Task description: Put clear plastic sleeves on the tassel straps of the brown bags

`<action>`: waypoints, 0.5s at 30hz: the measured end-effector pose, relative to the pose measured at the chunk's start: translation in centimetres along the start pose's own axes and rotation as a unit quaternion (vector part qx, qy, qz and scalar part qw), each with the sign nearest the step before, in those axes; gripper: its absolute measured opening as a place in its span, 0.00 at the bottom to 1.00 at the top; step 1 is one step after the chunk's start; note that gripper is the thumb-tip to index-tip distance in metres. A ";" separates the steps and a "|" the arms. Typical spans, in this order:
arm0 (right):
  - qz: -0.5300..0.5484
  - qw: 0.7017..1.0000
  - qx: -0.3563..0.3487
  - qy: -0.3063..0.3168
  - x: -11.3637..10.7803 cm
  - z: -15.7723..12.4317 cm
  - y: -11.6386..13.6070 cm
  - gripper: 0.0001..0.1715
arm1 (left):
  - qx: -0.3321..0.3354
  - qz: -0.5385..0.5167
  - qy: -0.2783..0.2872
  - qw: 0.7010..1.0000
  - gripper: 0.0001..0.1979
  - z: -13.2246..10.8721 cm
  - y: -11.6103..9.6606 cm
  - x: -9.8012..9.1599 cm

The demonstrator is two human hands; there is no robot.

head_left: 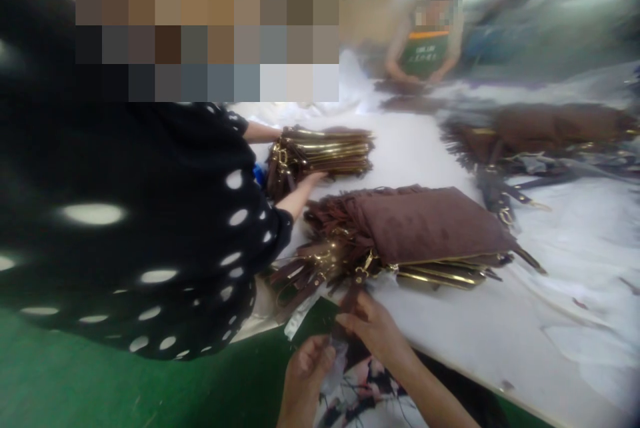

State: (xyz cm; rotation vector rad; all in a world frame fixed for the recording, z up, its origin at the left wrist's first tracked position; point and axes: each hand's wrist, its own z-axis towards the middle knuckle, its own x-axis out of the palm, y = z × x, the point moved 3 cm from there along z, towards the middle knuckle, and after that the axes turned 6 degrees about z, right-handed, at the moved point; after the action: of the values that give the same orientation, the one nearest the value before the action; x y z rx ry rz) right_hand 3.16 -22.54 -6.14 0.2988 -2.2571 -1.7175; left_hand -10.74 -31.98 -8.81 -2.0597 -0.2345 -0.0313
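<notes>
Near the table's front edge, my right hand (pixel 373 325) has its fingers closed on a brown strap (pixel 354 298) with a gold clasp, at the end of the nearest bag pile. Lower and to its left, my left hand (pixel 311 365) pinches a crumpled piece of clear plastic (pixel 335 361); its exact shape is blurred. Beyond both hands lies a pile of brown fringed bags (pixel 430 221) with gold zippers. Their straps and gold clasps (pixel 333 255) bunch at the left end, just above my right hand.
At left, a person in a black polka-dot garment (pixel 175 235) grips a stack of brown pouches (pixel 330 151). Another person in a green apron (pixel 425 55) stands across the white table (pixel 450 321). More brown bags (pixel 540 131) and white sheets (pixel 590 235) lie at right.
</notes>
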 end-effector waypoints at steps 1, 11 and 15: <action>-0.001 1.000 0.000 -0.002 0.0 0.0 0.0 0.08 | 0.000 0.002 -0.002 1.000 0.22 0.2 -0.1 0.1; 0.016 0.998 -0.011 -0.056 -1.2 -0.3 1.3 0.13 | 0.030 0.061 -0.040 0.997 0.25 2.1 -0.6 0.7; 0.079 0.979 -0.041 -0.185 -1.8 -0.2 2.5 0.25 | 0.017 0.106 -0.061 0.992 0.28 2.1 -0.4 -0.6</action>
State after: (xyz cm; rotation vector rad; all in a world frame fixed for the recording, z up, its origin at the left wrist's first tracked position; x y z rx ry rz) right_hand 4.97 -21.40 -3.84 -0.2323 -2.3700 -1.8999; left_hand -11.53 -30.04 -9.60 -2.0447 -0.0901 0.2268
